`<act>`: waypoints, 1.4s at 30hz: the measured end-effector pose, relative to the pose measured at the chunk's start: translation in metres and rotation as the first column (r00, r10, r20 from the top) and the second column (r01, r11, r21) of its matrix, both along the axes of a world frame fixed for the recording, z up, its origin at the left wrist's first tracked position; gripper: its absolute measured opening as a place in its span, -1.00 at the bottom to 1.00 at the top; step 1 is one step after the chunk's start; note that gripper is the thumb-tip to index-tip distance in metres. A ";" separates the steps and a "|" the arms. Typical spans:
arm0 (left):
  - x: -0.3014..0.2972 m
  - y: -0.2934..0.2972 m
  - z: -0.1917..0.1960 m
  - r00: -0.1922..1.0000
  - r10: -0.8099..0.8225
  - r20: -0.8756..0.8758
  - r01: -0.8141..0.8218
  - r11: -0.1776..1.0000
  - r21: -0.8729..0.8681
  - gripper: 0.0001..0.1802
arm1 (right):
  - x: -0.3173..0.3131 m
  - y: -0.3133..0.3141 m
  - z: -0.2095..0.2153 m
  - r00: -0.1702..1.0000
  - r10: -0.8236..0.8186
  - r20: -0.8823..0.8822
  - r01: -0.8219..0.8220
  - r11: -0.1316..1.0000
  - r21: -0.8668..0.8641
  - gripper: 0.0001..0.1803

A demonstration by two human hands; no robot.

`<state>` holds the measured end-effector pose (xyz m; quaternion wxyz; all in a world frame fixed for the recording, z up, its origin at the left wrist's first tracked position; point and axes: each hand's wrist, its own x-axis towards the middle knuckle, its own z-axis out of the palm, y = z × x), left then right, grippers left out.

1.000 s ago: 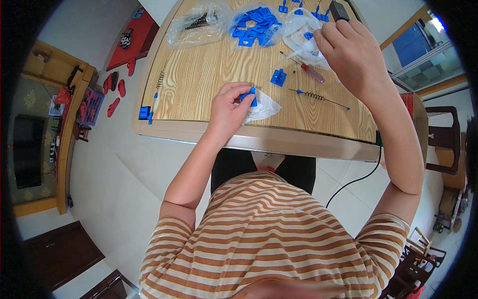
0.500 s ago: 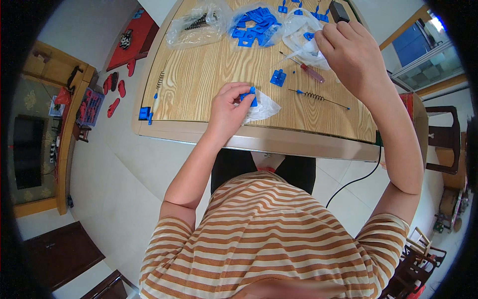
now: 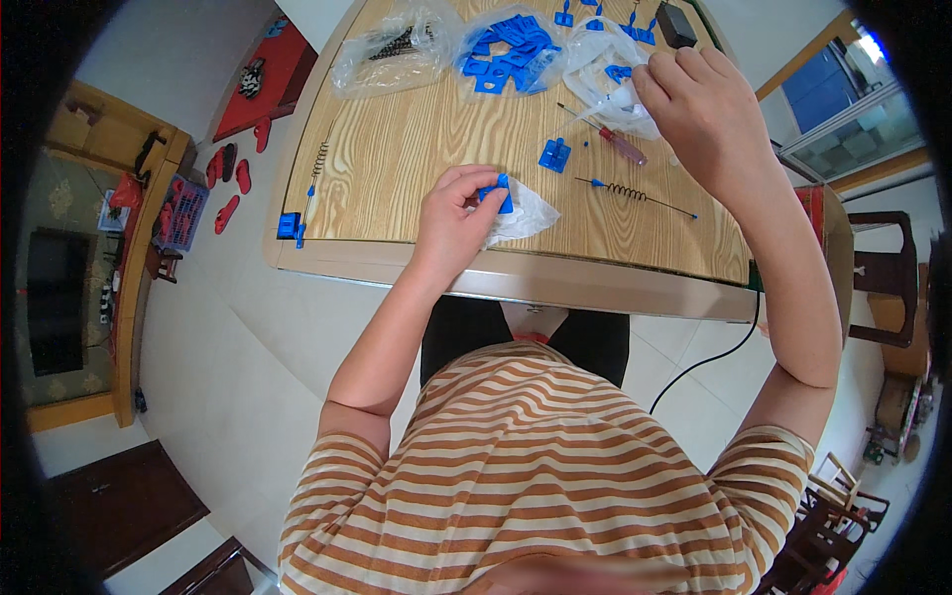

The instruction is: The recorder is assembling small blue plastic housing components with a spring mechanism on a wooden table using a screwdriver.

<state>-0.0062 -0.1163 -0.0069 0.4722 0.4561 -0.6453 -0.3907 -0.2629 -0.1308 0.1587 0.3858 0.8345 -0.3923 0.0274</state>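
Note:
My left hand [image 3: 454, 220] pinches a small blue plastic piece [image 3: 505, 198] between thumb and fingers, just above a crumpled white tissue [image 3: 530, 214] by the table's near edge. At the upper right, my right hand [image 3: 701, 111] is closed with its fingers curled down at the side of a white plastic bag [image 3: 596, 71]. Whatever those fingertips hold is hidden. Some blue bits show inside that bag. Between the hands lie a blue square part [image 3: 554, 155], a screwdriver [image 3: 623, 145] with a reddish clear handle, and a dark spring on a rod [image 3: 629, 191] with blue ends.
Along the back are a clear bag of dark springs [image 3: 382, 50], a clear bag of blue plastic parts [image 3: 511, 50], several blue pieces with rods and a black block [image 3: 676, 25]. Another spring rod [image 3: 318, 169] and a blue block [image 3: 289, 226] sit at the table's left edge.
My right hand has shifted slightly toward me beside the white bag, its fingers still curled. The left hand and its blue piece have stayed in place.

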 end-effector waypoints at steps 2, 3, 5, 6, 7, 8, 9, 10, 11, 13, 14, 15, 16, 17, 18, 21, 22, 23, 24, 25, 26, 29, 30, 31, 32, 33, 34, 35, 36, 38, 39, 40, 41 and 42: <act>0.000 0.000 0.000 1.000 0.001 0.009 -0.001 1.000 -0.011 -0.80 | 0.000 0.000 0.000 1.000 -0.007 0.005 0.007 1.000 0.020 -0.68; 0.000 0.001 0.001 1.000 0.000 -0.007 0.000 1.000 0.001 -0.80 | 0.000 0.001 -0.001 1.000 -0.018 -0.009 0.018 1.000 0.005 -0.68; 0.000 0.001 0.001 1.000 0.000 -0.024 0.001 1.000 0.014 -0.80 | -0.001 0.001 -0.001 0.999 -0.028 -0.023 0.028 1.000 -0.010 -0.67; 0.000 0.001 0.001 1.000 0.000 -0.009 0.000 1.000 0.009 -0.80 | -0.001 0.001 -0.001 1.000 -0.017 -0.018 0.017 1.000 -0.006 -0.67; 0.000 0.001 0.001 1.000 0.000 0.005 0.000 1.000 0.004 -0.80 | -0.001 0.001 0.000 1.000 -0.007 -0.013 0.007 1.000 -0.001 -0.67; 0.000 0.001 0.001 1.000 0.001 0.005 -0.001 1.000 0.004 -0.80 | 0.000 0.002 0.001 1.000 -0.007 -0.013 0.007 1.000 -0.001 -0.67; 0.000 0.001 0.001 1.000 0.004 -0.001 -0.004 1.000 0.009 -0.80 | 0.003 0.003 0.004 1.000 0.008 -0.019 -0.008 1.000 -0.017 -0.67; 0.000 0.001 0.000 1.000 0.007 -0.006 -0.007 1.000 0.014 -0.80 | 0.005 0.004 0.006 0.999 0.023 -0.026 -0.023 0.999 -0.032 -0.67; 0.000 0.001 0.000 1.000 0.007 -0.006 -0.007 1.000 0.014 -0.80 | 0.005 0.004 0.006 0.999 0.022 -0.026 -0.023 0.999 -0.032 -0.67; 0.000 0.001 -0.001 1.000 0.005 -0.002 -0.005 1.000 0.000 -0.80 | 0.005 0.005 0.006 1.000 0.011 -0.018 -0.012 1.000 -0.007 -0.67; 0.000 0.000 0.000 1.000 0.005 -0.002 -0.005 1.000 0.000 -0.80 | 0.005 0.005 0.006 1.000 0.012 -0.018 -0.012 1.000 -0.007 -0.67; 0.000 0.000 0.000 1.000 0.004 -0.001 -0.004 1.000 -0.003 -0.79 | 0.005 0.004 0.006 1.000 0.007 -0.030 -0.008 1.000 -0.014 -0.67; 0.000 0.000 0.000 1.000 0.003 0.000 -0.003 1.000 -0.005 -0.79 | 0.005 0.004 0.006 0.999 0.003 -0.041 -0.004 1.000 -0.020 -0.67; 0.000 0.001 0.000 1.000 0.003 0.000 -0.003 1.000 -0.005 -0.79 | 0.005 0.004 0.006 0.999 0.004 -0.041 -0.004 1.000 -0.020 -0.67; 0.000 0.001 0.001 1.000 0.004 0.006 -0.004 1.000 -0.006 -0.79 | 0.005 0.005 0.006 0.999 0.011 -0.031 -0.012 1.000 -0.025 -0.67; 0.000 0.001 0.002 1.000 0.003 0.023 -0.003 1.000 -0.017 -0.79 | 0.006 0.004 0.006 0.999 0.021 -0.030 -0.023 0.999 -0.042 -0.67; 0.000 0.001 0.002 0.999 0.003 0.033 -0.002 1.000 -0.026 -0.79 | 0.006 0.004 0.006 0.999 0.025 -0.039 -0.027 0.998 -0.054 -0.67; 0.001 0.001 0.001 0.999 0.004 0.033 -0.003 1.000 -0.026 -0.79 | 0.007 0.003 0.005 0.999 0.026 -0.039 -0.028 0.998 -0.054 -0.67; 0.001 0.001 0.000 1.000 0.003 0.031 -0.003 1.000 -0.024 -0.79 | 0.007 0.003 0.005 0.999 0.027 -0.021 -0.028 0.999 -0.032 -0.67; 0.001 0.001 0.000 1.000 0.003 0.029 -0.002 1.000 -0.022 -0.79 | 0.007 0.002 0.005 1.000 0.028 -0.004 -0.028 1.000 -0.010 -0.67; 0.001 0.001 0.000 1.000 0.003 0.029 -0.002 1.000 -0.023 -0.79 | 0.007 0.002 0.005 1.000 0.028 -0.004 -0.028 1.000 -0.010 -0.67; 0.001 0.001 0.000 1.000 -0.004 0.013 0.004 1.000 -0.016 -0.79 | 0.008 0.003 0.007 0.999 0.027 -0.022 -0.028 0.999 -0.036 -0.68; 0.001 0.001 0.000 1.000 0.000 0.016 0.000 1.000 -0.014 -0.79 | 0.011 0.005 0.009 0.999 0.032 -0.039 -0.034 0.998 -0.048 -0.69; 0.002 0.001 0.000 1.000 0.003 0.019 -0.003 1.000 -0.013 -0.79 | 0.012 0.006 0.010 0.998 0.036 -0.057 -0.039 0.997 -0.061 -0.69; 0.002 0.001 0.001 1.000 0.004 0.019 -0.003 1.000 -0.013 -0.79 | 0.013 0.005 0.010 0.998 0.036 -0.057 -0.039 0.997 -0.060 -0.69; 0.002 0.001 0.002 1.000 0.000 0.025 0.000 1.000 -0.015 -0.79 | 0.013 0.005 0.010 0.998 0.035 -0.060 -0.039 0.997 -0.064 -0.70; 0.001 0.002 0.003 1.000 -0.004 0.031 0.004 1.000 -0.017 -0.79 | 0.013 0.005 0.009 0.997 0.034 -0.064 -0.038 0.997 -0.068 -0.70; 0.002 0.002 0.002 1.000 -0.003 0.031 0.004 1.000 -0.017 -0.79 | 0.013 0.005 0.010 0.997 0.034 -0.064 -0.038 0.997 -0.068 -0.70; 0.002 0.002 0.002 1.000 -0.001 0.026 0.002 1.000 -0.012 -0.79 | 0.014 0.006 0.011 0.997 0.040 -0.060 -0.044 0.997 -0.065 -0.70; 0.002 0.002 0.002 1.000 0.000 0.021 0.000 1.000 -0.007 -0.79 | 0.014 0.006 0.012 0.997 0.046 -0.056 -0.049 0.997 -0.061 -0.70; 0.001 0.002 0.002 1.000 0.002 0.022 -0.002 1.000 -0.001 -0.79 | 0.014 0.006 0.012 0.996 0.041 -0.077 -0.047 0.997 -0.069 -0.70; 0.001 0.002 0.003 1.000 0.004 0.022 -0.004 1.000 0.004 -0.79 | 0.013 0.006 0.012 0.995 0.037 -0.097 -0.044 0.996 -0.076 -0.69; 0.001 0.002 0.004 1.000 0.004 0.022 -0.004 1.000 0.004 -0.79 | 0.013 0.005 0.012 0.995 0.037 -0.097 -0.044 0.996 -0.076 -0.69; 0.001 0.002 0.005 1.000 0.001 0.027 -0.001 1.000 0.010 -0.79 | 0.013 0.005 0.012 0.995 0.037 -0.089 -0.043 0.997 -0.069 -0.69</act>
